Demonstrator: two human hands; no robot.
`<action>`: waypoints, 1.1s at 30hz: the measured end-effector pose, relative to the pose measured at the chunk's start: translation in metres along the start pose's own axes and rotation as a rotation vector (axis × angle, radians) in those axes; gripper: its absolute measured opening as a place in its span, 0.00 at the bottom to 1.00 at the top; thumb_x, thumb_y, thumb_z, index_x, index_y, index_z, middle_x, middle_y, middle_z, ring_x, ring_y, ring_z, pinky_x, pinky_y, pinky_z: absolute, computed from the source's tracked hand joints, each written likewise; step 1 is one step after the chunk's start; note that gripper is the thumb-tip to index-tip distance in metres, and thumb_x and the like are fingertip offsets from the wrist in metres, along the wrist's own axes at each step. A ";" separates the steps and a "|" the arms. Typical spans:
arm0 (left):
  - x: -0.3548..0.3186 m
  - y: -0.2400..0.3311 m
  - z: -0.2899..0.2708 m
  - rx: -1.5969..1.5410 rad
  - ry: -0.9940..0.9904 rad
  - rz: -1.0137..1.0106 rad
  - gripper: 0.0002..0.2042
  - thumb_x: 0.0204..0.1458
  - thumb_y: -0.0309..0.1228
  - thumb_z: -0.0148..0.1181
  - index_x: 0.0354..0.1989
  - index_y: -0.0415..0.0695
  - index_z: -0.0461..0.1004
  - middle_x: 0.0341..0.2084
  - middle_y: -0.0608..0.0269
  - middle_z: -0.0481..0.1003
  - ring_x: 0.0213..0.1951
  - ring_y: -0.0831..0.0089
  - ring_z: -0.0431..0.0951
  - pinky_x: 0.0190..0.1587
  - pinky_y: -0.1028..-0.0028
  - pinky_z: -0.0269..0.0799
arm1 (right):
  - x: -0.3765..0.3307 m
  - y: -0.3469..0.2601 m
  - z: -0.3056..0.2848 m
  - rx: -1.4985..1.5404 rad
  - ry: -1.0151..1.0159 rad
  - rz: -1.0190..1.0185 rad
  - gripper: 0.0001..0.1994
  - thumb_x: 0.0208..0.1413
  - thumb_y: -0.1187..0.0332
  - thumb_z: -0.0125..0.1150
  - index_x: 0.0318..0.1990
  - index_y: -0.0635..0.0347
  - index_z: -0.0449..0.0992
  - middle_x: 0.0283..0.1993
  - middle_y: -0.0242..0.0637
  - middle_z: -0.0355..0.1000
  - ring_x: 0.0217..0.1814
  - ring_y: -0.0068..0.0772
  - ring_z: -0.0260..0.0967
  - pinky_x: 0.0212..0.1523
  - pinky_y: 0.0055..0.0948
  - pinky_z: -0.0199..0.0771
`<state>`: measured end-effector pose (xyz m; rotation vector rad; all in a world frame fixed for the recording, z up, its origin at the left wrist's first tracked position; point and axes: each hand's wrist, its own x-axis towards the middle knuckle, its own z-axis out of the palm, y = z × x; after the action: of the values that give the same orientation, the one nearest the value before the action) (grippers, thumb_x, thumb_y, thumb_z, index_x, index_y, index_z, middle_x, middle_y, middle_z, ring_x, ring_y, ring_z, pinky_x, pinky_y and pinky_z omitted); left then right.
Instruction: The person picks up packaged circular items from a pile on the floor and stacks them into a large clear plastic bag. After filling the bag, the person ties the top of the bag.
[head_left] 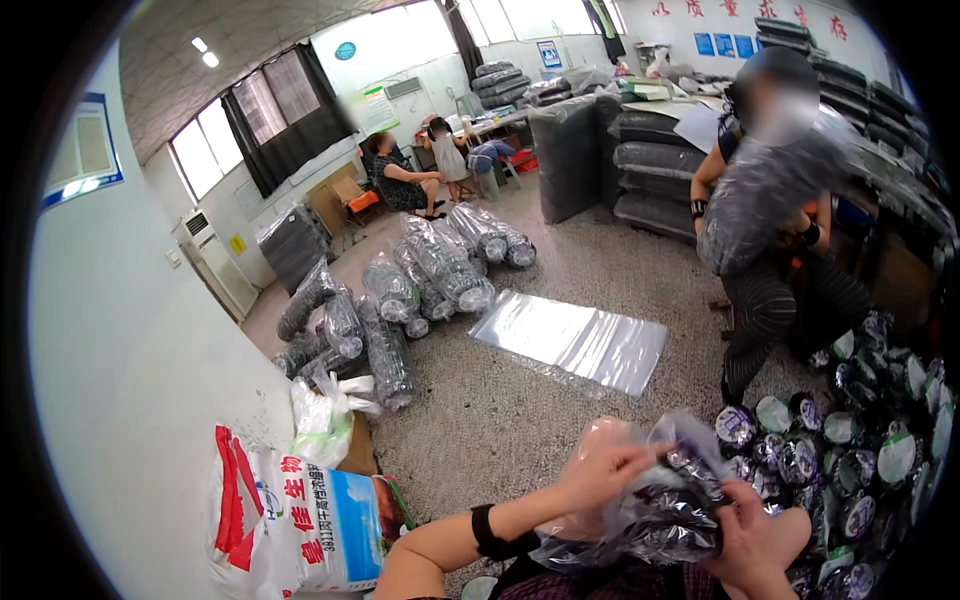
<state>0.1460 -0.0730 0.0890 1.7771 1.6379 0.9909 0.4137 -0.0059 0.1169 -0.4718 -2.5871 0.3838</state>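
A clear plastic bag [690, 450] lies bunched over my lap, with shiny dark contents that I cannot make out clearly. From the left my left hand [612, 462], below a black wristband [492, 532], pinches the upper edge of the bag. Its fingers are slightly blurred. My right hand [750, 530] grips the bag's right side, the fingers closed on the film. Close by on the right is a heap of dark wrapped rolls [797, 462] with round purple or green and white labels on their ends.
Flat clear plastic sheets [575, 340] lie on the floor ahead. Clear-bagged dark rolls [440, 265] are piled at the left, beyond a printed white sack [300, 520]. A co-worker [765, 200] holds a plastic-wrapped dark bundle beside stacked dark packages [655, 160]. Two people sit farther back.
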 end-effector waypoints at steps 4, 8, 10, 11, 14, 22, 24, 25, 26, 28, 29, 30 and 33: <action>-0.032 0.040 0.016 -0.152 -0.184 0.047 0.15 0.60 0.36 0.46 0.54 0.56 0.72 0.16 0.67 0.70 0.19 0.81 0.62 0.25 0.76 0.61 | -0.026 -0.033 0.002 0.354 -0.402 0.249 0.28 0.51 0.65 0.60 0.61 0.57 0.61 0.58 0.42 0.63 0.59 0.44 0.61 0.58 0.45 0.59; -0.053 0.042 0.046 0.015 -0.244 0.313 0.18 0.62 0.40 0.43 0.59 0.54 0.65 0.15 0.64 0.67 0.17 0.79 0.64 0.23 0.77 0.62 | -0.074 -0.021 0.065 1.172 -0.116 0.971 0.31 0.49 0.64 0.64 0.59 0.65 0.59 0.55 0.49 0.63 0.53 0.42 0.63 0.53 0.35 0.64; -0.052 0.043 0.050 0.119 -0.139 0.413 0.18 0.62 0.41 0.42 0.58 0.54 0.66 0.16 0.61 0.69 0.18 0.76 0.68 0.25 0.73 0.66 | -0.093 -0.018 0.088 1.299 -0.014 1.106 0.31 0.49 0.65 0.63 0.58 0.65 0.58 0.54 0.50 0.64 0.53 0.42 0.63 0.53 0.35 0.63; -0.059 0.061 0.048 0.182 -0.286 0.272 0.15 0.60 0.38 0.46 0.51 0.48 0.71 0.22 0.55 0.72 0.24 0.67 0.72 0.29 0.70 0.69 | -0.101 -0.017 0.099 1.430 0.115 1.245 0.30 0.50 0.65 0.63 0.58 0.66 0.58 0.54 0.50 0.64 0.53 0.42 0.63 0.54 0.35 0.63; -0.067 0.085 0.067 0.281 -0.412 0.108 0.14 0.56 0.37 0.49 0.45 0.46 0.75 0.28 0.49 0.76 0.30 0.57 0.77 0.35 0.64 0.72 | -0.089 -0.016 0.099 1.220 0.138 1.115 0.28 0.51 0.66 0.61 0.58 0.66 0.60 0.53 0.49 0.65 0.53 0.42 0.63 0.54 0.34 0.63; -0.027 0.043 0.121 -0.554 0.001 -0.118 0.15 0.61 0.39 0.45 0.45 0.43 0.74 0.24 0.63 0.76 0.27 0.72 0.76 0.30 0.71 0.70 | -0.064 -0.012 0.104 0.467 0.220 0.533 0.23 0.53 0.69 0.58 0.56 0.65 0.63 0.52 0.47 0.67 0.53 0.40 0.64 0.54 0.34 0.62; -0.020 0.043 0.113 -0.716 0.037 -0.284 0.15 0.61 0.39 0.44 0.45 0.43 0.74 0.23 0.65 0.75 0.25 0.77 0.74 0.28 0.74 0.69 | -0.052 -0.006 0.082 0.417 0.201 0.461 0.22 0.53 0.69 0.57 0.56 0.65 0.63 0.52 0.47 0.67 0.53 0.40 0.64 0.55 0.33 0.62; -0.017 0.052 0.104 -0.827 -0.098 -0.273 0.15 0.62 0.39 0.43 0.46 0.44 0.73 0.19 0.66 0.72 0.22 0.78 0.70 0.25 0.76 0.67 | -0.038 -0.004 0.066 0.420 0.169 0.432 0.22 0.53 0.70 0.57 0.55 0.64 0.64 0.52 0.46 0.67 0.53 0.40 0.64 0.55 0.33 0.62; -0.014 0.067 0.092 -0.935 -0.243 -0.259 0.16 0.62 0.39 0.42 0.47 0.44 0.73 0.15 0.68 0.68 0.18 0.79 0.67 0.22 0.78 0.64 | -0.025 -0.004 0.045 0.428 0.146 0.423 0.21 0.53 0.70 0.56 0.55 0.64 0.64 0.52 0.46 0.67 0.53 0.40 0.64 0.55 0.33 0.62; -0.016 0.096 0.068 -0.979 -0.268 -0.168 0.18 0.63 0.42 0.39 0.52 0.45 0.70 0.12 0.71 0.61 0.13 0.80 0.60 0.17 0.79 0.59 | -0.011 0.000 0.017 0.421 0.106 0.365 0.21 0.53 0.70 0.56 0.54 0.64 0.65 0.51 0.46 0.67 0.53 0.40 0.64 0.55 0.32 0.62; -0.015 0.100 0.054 -1.142 -0.370 -0.199 0.19 0.63 0.42 0.39 0.53 0.45 0.69 0.11 0.72 0.59 0.13 0.81 0.59 0.16 0.79 0.58 | -0.008 0.002 0.011 0.408 0.088 0.348 0.20 0.53 0.70 0.56 0.54 0.64 0.65 0.51 0.45 0.68 0.53 0.40 0.64 0.55 0.32 0.62; -0.012 0.107 0.043 -1.301 -0.464 -0.233 0.20 0.63 0.43 0.39 0.55 0.44 0.68 0.11 0.72 0.58 0.12 0.82 0.58 0.15 0.80 0.56 | -0.003 0.002 0.004 0.403 0.068 0.315 0.20 0.53 0.71 0.55 0.54 0.64 0.66 0.51 0.45 0.68 0.53 0.40 0.64 0.55 0.32 0.62; -0.001 0.105 0.030 -1.457 -0.317 -0.327 0.19 0.60 0.43 0.46 0.55 0.46 0.69 0.10 0.70 0.59 0.13 0.79 0.60 0.17 0.79 0.58 | 0.005 -0.003 0.002 0.377 0.009 0.203 0.19 0.52 0.71 0.55 0.53 0.64 0.67 0.51 0.45 0.68 0.53 0.39 0.64 0.55 0.31 0.62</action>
<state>0.2334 -0.0844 0.1535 0.5761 0.5551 1.1543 0.4073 -0.0068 0.1180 -0.5955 -2.3846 0.9153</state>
